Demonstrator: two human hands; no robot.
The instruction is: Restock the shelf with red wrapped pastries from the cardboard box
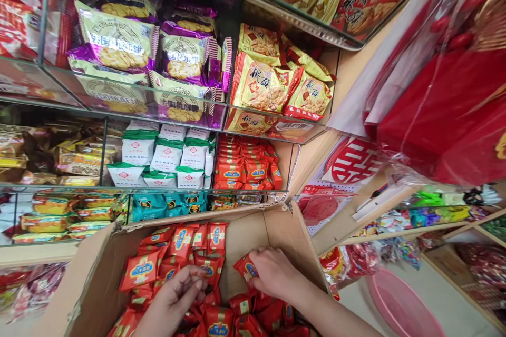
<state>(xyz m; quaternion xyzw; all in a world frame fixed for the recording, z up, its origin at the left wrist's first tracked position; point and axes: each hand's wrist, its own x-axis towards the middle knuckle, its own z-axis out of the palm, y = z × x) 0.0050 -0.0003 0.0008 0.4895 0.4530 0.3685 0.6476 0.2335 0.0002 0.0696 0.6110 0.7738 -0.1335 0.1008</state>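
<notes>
My right hand [272, 272] grips a small red snack packet [245, 267] with a blue-and-yellow label, above the bare part of the box floor. My left hand [174, 295] is closed, fingers curled in towards the thumb, over the packets at the left; whether anything sits in its fingertips I cannot make out. Both hands reach into an open cardboard box [97, 258]. Many like red packets [142, 269] are stacked at its left, and more lie loose near its front, partly hidden by my forearms.
Behind the box rise glass-fronted shelves with red packets [245, 166], white-and-green packets [166, 155] and purple biscuit packs [118, 47]. A red plastic-wrapped item [443, 110] hangs at the upper right. A pink basin [403, 305] stands below right.
</notes>
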